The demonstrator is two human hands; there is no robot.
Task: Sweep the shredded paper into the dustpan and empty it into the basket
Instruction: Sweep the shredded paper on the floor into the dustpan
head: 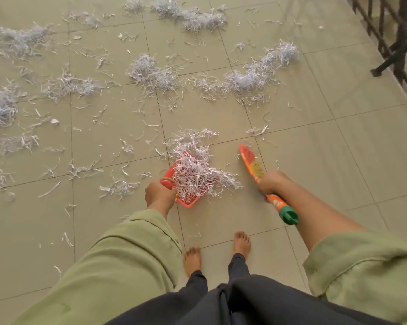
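The left hand grips the orange dustpan, heaped with tangled white shredded paper; the right hand clasps the orange, green-capped brush on the tiled floor.

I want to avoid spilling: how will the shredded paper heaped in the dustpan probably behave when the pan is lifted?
The heap of shredded paper looks loose and very light, so strips may slide or blow off. It rises above and overhangs the orange dustpan, so the overhanging strands will probably drop first. The left hand grips the handle; a slow, level lift seems safest.
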